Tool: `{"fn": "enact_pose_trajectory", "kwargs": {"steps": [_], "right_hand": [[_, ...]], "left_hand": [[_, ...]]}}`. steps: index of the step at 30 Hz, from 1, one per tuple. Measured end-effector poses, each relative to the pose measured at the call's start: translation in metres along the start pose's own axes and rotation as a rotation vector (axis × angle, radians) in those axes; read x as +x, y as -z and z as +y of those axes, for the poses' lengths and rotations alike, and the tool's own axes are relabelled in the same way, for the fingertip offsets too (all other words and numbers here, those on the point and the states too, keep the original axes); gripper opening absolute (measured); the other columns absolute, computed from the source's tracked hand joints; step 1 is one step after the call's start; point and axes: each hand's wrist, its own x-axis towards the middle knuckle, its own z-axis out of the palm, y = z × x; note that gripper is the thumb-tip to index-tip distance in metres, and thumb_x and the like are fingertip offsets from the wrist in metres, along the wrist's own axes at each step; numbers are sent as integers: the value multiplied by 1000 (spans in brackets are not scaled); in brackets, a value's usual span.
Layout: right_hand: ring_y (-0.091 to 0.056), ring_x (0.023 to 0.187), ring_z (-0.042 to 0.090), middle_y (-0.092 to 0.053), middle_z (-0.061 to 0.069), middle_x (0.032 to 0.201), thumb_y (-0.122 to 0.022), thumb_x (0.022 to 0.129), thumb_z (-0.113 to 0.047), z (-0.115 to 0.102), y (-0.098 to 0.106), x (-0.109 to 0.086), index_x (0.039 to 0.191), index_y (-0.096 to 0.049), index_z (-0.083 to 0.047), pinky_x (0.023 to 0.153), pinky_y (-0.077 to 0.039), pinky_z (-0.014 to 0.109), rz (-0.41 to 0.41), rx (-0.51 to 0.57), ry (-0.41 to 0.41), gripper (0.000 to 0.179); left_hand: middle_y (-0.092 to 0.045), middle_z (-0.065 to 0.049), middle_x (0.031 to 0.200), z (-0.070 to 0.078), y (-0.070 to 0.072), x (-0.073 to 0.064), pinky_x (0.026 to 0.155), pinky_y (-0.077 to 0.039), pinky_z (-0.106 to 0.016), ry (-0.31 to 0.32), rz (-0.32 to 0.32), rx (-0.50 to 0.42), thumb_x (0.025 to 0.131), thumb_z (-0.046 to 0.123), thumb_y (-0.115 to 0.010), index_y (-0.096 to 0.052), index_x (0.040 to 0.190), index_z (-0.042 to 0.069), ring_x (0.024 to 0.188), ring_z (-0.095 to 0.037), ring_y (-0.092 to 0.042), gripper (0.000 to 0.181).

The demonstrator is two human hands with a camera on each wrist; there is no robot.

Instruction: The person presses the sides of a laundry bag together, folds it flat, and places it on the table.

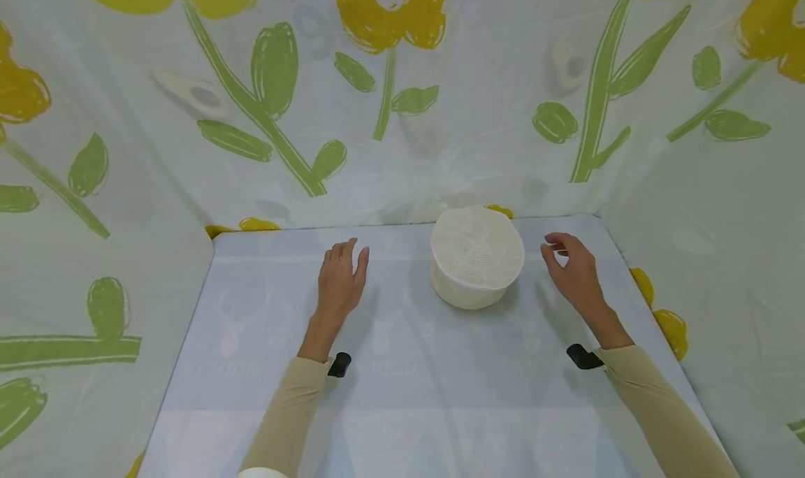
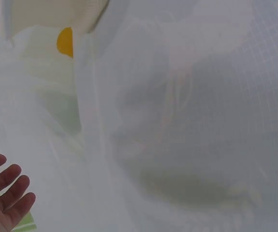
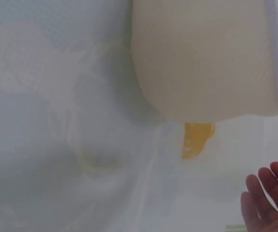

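Observation:
A cream, drum-shaped fabric bag (image 1: 478,247) with a perforated mesh top and a pale rim stands toward the back of the table, its top tilted to face the camera. To its left, my left hand (image 1: 339,279) hovers with relaxed fingers, holding nothing. On the other side, my right hand (image 1: 575,272) is closer to the bag, thumb and fingers loosely bent around an empty gap. The right wrist view shows the bag's side wall (image 3: 206,63) large, with the fingertips (image 3: 255,193) apart from it. Only its lower edge (image 2: 51,17) enters the left wrist view.
A pale blue-white printed cloth covers the table (image 1: 264,387). Hanging sheets (image 1: 453,163) with yellow flowers and green leaves enclose it at the back and both sides. Black wrist devices (image 1: 339,365) sit at the cuffs of beige sleeves.

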Motion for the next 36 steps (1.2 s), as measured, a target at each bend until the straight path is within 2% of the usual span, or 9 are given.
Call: {"fn": "enact_pose_trajectory", "kwargs": {"steps": [4,7,9,12,18,23,27,31,36], "right_hand": [[-64,102,39,-66,25,115,-65,100,-4,-4,-3,2,120,-62,10,91,-53,54,13,28,2,24],[-65,101,36,-67,24,115,-65,100,-6,-7,-4,3,120,-63,10,91,-53,32,17,56,-10,26],[-65,101,34,-67,23,116,-64,102,-9,-10,-5,4,121,-63,9,87,-48,17,13,76,-25,27],[-64,102,33,-66,22,119,-62,104,-13,-13,-5,5,124,-61,8,84,-41,7,0,92,-56,30],[-64,108,34,-65,21,124,-58,107,-23,-18,-7,6,130,-59,4,83,-41,8,-38,90,-158,35],[-65,107,31,-64,19,125,-54,108,-30,-22,-11,7,135,-57,1,79,-46,7,-79,146,-253,41],[-65,101,32,-64,18,122,-55,108,-29,-24,-13,9,134,-58,1,74,-52,12,-97,205,-278,40],[-65,100,31,-64,18,122,-56,108,-31,-25,-14,9,135,-59,0,74,-56,18,-125,249,-291,41],[-62,96,18,-62,19,125,-55,107,-36,-29,-15,11,138,-57,1,74,-55,20,-160,292,-344,48]], "left_hand": [[-61,-28,124,8,-5,2,97,-50,-53,-25,9,-39,109,32,-51,-60,133,-7,114,-43,-58,47],[-61,-27,123,14,-9,3,96,-51,-52,-30,4,-66,109,31,-51,-60,133,-8,114,-42,-58,46],[-61,-26,124,18,-12,4,97,-51,-52,-23,-9,-85,109,32,-50,-60,134,-7,115,-41,-58,47],[-60,-25,125,23,-16,6,98,-51,-51,-6,-33,-116,110,33,-48,-59,135,-6,116,-39,-57,48],[-60,-22,126,34,-23,9,98,-51,-49,19,-69,-160,111,35,-45,-59,136,-4,118,-36,-57,49],[-62,-24,123,43,-30,10,94,-53,-49,11,-63,-192,110,33,-47,-60,133,-6,113,-36,-60,47],[-63,-23,121,48,-35,10,90,-55,-47,8,-65,-228,110,32,-48,-61,132,-6,108,-34,-61,46],[-63,-21,118,53,-39,11,90,-55,-44,17,-67,-269,110,29,-50,-61,132,-6,106,-32,-62,43],[-64,-18,116,61,-45,14,88,-56,-43,36,-75,-333,108,26,-54,-62,131,-6,104,-29,-63,40]]}}
